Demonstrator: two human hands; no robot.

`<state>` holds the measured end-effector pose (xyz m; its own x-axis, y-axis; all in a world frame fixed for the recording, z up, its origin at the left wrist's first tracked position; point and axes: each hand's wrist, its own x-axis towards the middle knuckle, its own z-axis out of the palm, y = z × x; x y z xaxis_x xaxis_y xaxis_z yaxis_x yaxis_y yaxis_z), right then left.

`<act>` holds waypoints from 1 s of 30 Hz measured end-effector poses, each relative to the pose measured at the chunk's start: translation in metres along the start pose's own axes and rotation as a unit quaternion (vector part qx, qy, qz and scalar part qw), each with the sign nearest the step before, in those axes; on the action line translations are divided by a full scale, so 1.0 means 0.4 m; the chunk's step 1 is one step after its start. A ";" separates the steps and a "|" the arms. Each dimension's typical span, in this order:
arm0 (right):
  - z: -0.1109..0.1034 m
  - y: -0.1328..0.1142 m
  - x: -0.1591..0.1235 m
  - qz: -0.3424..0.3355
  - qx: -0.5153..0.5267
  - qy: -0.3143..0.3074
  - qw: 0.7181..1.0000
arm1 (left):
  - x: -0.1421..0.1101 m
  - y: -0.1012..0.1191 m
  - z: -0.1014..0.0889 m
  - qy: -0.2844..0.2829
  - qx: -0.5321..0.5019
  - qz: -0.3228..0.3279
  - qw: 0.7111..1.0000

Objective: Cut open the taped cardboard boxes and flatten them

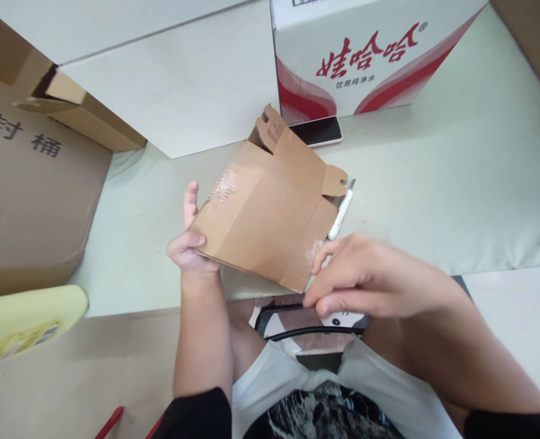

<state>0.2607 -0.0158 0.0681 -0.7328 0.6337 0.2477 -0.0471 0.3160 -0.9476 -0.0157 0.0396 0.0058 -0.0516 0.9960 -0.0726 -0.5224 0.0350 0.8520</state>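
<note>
A flattened brown cardboard box (270, 207) with tape remnants and open flaps is held over the pale green surface (434, 183). My left hand (190, 244) grips its lower left corner, thumb on top. My right hand (365, 277) pinches the box's lower right corner, fingers closed on the edge. A white utility knife (342, 212) lies on the surface just behind the box's right edge, partly hidden by it.
A black phone (318, 130) lies beyond the box, in front of a white carton with red print (365, 55). A large brown carton (27, 183) stands at the left, a yellow object (18, 320) below it. A white box (182, 79) sits at the back.
</note>
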 end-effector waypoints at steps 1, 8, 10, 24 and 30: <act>0.005 -0.015 -0.003 0.008 -0.026 -0.043 0.999 | -0.001 0.000 0.001 0.001 -0.001 0.001 1.000; 0.017 -0.033 -0.017 0.118 -0.162 -0.066 0.977 | 0.000 0.000 0.005 0.008 -0.022 0.000 1.000; 0.014 -0.031 -0.013 0.121 -0.154 -0.060 0.979 | 0.001 0.000 0.004 0.011 -0.019 0.001 1.000; 0.006 -0.006 0.000 0.157 -0.198 -0.022 0.967 | -0.001 -0.003 -0.002 0.014 0.056 0.012 0.998; 0.005 0.016 0.005 0.139 -0.189 0.043 0.971 | 0.000 -0.001 -0.007 0.002 0.042 0.011 0.999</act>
<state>0.2577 -0.0140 0.0621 -0.6223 0.7824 0.0248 0.4081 0.3512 -0.8427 -0.0180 0.0393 0.0041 -0.0658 0.9963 -0.0562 -0.4477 0.0209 0.8939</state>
